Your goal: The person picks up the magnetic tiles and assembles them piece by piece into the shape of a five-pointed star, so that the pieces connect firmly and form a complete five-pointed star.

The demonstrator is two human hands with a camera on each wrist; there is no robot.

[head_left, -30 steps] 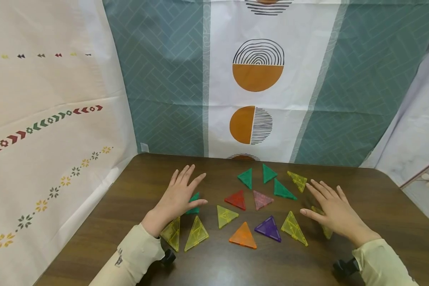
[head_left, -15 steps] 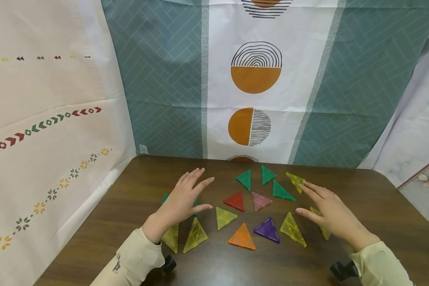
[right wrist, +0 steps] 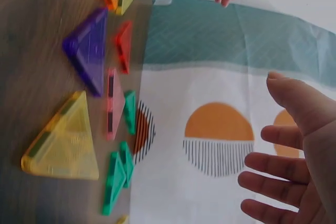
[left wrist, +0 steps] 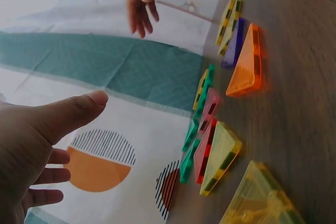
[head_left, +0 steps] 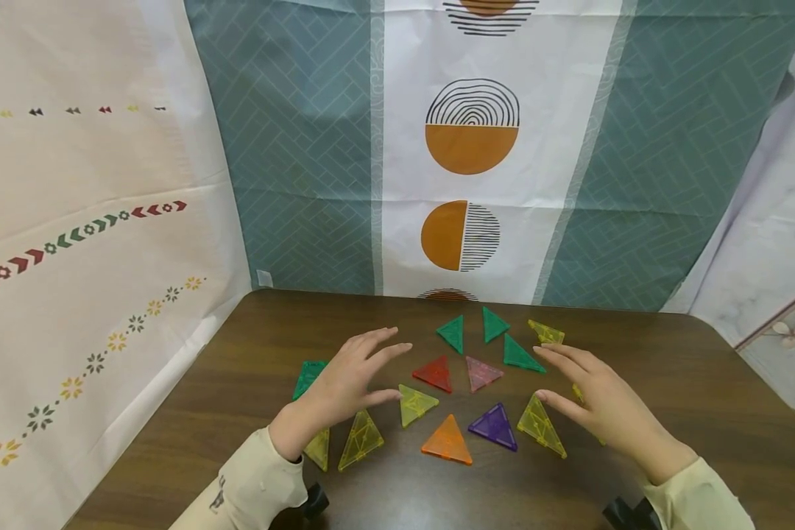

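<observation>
My left hand [head_left: 341, 379] hovers over the left part of the table, fingers extended and thumb apart, holding nothing. Under and beside it lie a green tile [head_left: 308, 377] and two yellow triangle tiles [head_left: 362, 440], one partly hidden by the wrist. Over the right side hovers my right hand [head_left: 609, 405], its fingers loosely bent and nothing in them. A yellow triangle tile [head_left: 541, 427] lies by its thumb, another mostly hidden beneath it. Between the hands are an orange triangle [head_left: 447, 442], a purple triangle [head_left: 495, 427], a red triangle [head_left: 435, 373] and a pink triangle [head_left: 482, 374].
Three green triangles [head_left: 520, 353] and a yellow triangle [head_left: 546, 332] lie toward the back of the brown table [head_left: 238, 412]. A patterned cloth [head_left: 305, 147] hangs behind the table, and a pale cloth [head_left: 93, 243] hangs at the left.
Both hands have moved inward, the left one to the right and the right one slightly left, with their fingers bending more. More of the green tile by the left hand shows now. The tiles stay put.
</observation>
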